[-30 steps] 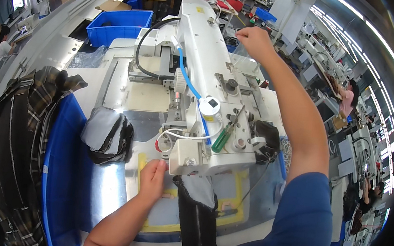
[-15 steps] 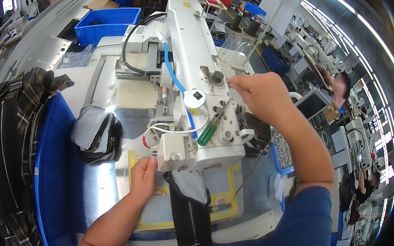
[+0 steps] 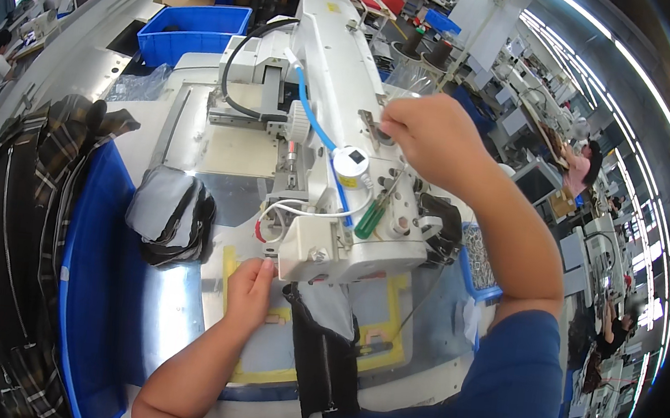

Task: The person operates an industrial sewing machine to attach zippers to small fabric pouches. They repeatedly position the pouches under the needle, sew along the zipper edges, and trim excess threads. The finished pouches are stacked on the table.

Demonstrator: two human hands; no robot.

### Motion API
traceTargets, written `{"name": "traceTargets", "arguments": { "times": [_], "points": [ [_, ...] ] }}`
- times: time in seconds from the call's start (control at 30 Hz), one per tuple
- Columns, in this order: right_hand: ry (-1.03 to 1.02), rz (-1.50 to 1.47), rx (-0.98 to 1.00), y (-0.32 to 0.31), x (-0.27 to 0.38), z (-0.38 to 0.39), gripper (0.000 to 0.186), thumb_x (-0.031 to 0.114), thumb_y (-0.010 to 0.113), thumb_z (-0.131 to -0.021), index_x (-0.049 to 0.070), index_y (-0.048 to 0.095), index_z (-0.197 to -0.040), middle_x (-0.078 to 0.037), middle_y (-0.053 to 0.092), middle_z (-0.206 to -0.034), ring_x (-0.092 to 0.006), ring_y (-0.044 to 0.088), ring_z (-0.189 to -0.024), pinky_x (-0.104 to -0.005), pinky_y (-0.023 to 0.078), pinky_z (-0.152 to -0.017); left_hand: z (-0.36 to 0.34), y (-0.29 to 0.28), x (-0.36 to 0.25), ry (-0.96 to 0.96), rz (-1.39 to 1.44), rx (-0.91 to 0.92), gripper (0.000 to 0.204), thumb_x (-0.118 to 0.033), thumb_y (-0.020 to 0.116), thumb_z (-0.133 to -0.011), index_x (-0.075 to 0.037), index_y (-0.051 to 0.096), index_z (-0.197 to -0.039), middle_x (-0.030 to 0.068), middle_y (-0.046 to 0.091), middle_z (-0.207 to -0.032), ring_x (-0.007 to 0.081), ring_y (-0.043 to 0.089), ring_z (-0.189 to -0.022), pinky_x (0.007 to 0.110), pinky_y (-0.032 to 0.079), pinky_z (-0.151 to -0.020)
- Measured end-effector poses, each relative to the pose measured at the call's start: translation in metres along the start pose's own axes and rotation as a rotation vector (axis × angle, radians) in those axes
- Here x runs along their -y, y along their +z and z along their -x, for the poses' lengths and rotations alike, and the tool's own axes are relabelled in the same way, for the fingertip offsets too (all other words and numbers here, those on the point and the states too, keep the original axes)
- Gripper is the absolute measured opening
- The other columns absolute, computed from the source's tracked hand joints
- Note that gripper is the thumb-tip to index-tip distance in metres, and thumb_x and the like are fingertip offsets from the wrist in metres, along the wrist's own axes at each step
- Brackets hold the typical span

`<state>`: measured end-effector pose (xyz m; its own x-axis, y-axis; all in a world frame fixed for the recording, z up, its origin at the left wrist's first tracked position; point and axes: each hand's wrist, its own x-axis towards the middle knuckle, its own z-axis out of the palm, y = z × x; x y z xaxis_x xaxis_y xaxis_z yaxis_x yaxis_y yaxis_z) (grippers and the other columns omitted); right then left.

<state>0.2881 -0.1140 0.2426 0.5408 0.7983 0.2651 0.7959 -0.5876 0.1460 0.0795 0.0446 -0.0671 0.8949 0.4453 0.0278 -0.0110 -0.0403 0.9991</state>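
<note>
My left hand [image 3: 249, 290] lies flat, fingers extended, on the yellow-bordered template [image 3: 386, 347] at the foot of the white sewing machine [image 3: 335, 127]. A dark fabric piece [image 3: 326, 347], narrow and creased, lies under the machine head and trails toward me. My right hand [image 3: 432, 138] is pinched closed at the top of the machine arm; what it grips I cannot tell.

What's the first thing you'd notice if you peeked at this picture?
The big white sewing machine in the middle grabs the eye, with the right hand raised over its top. The left hand rests below on a yellow-framed plate beside dark fabric. A pile of plaid cloth fills the left side.
</note>
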Motion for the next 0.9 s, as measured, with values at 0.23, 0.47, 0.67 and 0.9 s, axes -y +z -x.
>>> {"name": "traceTargets", "arguments": {
  "times": [0.23, 0.47, 0.67, 0.9],
  "points": [
    [0.190, -0.159, 0.082, -0.003, -0.038, 0.015, 0.017, 0.019, 0.073, -0.093, 0.002, 0.075, -0.096, -0.018, 0.067, -0.076, -0.0360, 0.065, -0.072, -0.0437, 0.051, -0.069, 0.000, 0.003, -0.004, 0.036, -0.099, 0.020, 0.037, -0.026, 0.059, -0.109, 0.003, 0.066, -0.087, 0.0135, 0.058, -0.077, 0.0253, 0.056, -0.072, 0.039, 0.046, -0.070],
    [0.035, -0.038, 0.020, 0.007, -0.005, -0.014, 0.017, 0.020, 0.072, -0.093, 0.003, 0.075, -0.095, -0.019, 0.072, -0.088, -0.0396, 0.070, -0.086, -0.0491, 0.054, -0.079, -0.001, 0.001, 0.005, 0.005, -0.048, 0.015, 0.037, -0.026, 0.060, -0.108, 0.002, 0.062, -0.084, 0.0133, 0.056, -0.075, 0.0245, 0.055, -0.071, 0.039, 0.045, -0.068],
    [0.126, -0.065, 0.141, -0.003, -0.020, 0.010, 0.015, 0.017, 0.073, -0.092, 0.002, 0.073, -0.096, -0.020, 0.070, -0.083, -0.0369, 0.069, -0.080, -0.0451, 0.054, -0.076, 0.000, 0.004, -0.003, 0.015, -0.069, 0.017, 0.038, -0.026, 0.060, -0.108, 0.002, 0.060, -0.082, 0.0142, 0.056, -0.074, 0.0258, 0.055, -0.070, 0.040, 0.045, -0.068],
    [0.084, -0.065, 0.139, -0.002, -0.034, -0.025, 0.012, 0.013, 0.074, -0.090, 0.002, 0.075, -0.094, -0.018, 0.073, -0.086, -0.0351, 0.071, -0.082, -0.0427, 0.054, -0.077, 0.000, 0.004, 0.001, 0.024, -0.111, 0.024, 0.036, -0.025, 0.060, -0.108, 0.002, 0.060, -0.083, 0.0156, 0.058, -0.076, 0.0274, 0.056, -0.071, 0.041, 0.046, -0.069]
  ]
}}
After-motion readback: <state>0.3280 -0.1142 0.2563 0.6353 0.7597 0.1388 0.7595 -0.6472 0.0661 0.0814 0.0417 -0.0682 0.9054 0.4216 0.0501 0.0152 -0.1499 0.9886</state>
